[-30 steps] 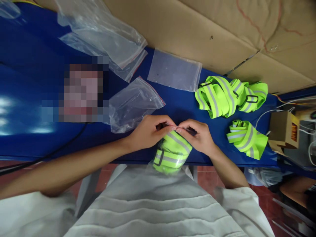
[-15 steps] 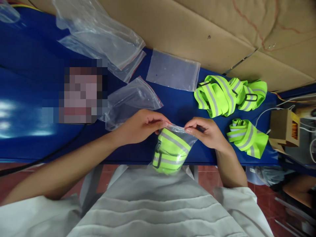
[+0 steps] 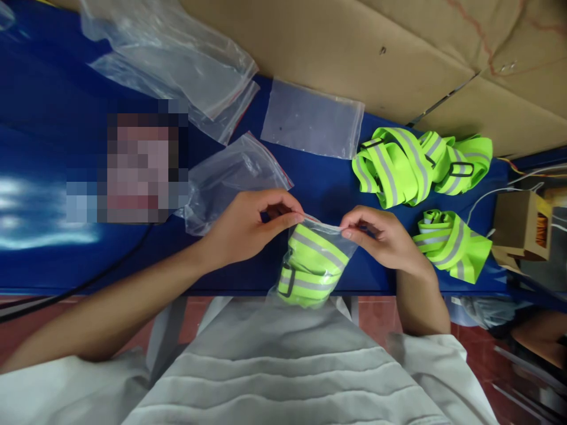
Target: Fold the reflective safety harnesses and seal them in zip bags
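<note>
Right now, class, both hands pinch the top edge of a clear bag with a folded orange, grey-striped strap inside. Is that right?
Not quite: the strap is bright yellow-green, not orange, as the head view shows. It is folded, grey-striped and inside the clear bag, whose top edge the left hand and right hand pinch.

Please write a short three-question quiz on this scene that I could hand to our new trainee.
1. Multiple choice: what is inside the held clear bag?
A) a coiled white cable
B) a green strap with grey stripes
C) a cardboard box

2. True or false: the clear bag's top edge is held by the left hand alone.

3. Fill in the blank: the loose straps lie on the blue table, in the ____ half of the picture.

Key: 1. B. 2. False; the left hand and the right hand both pinch it. 3. Right.
</note>
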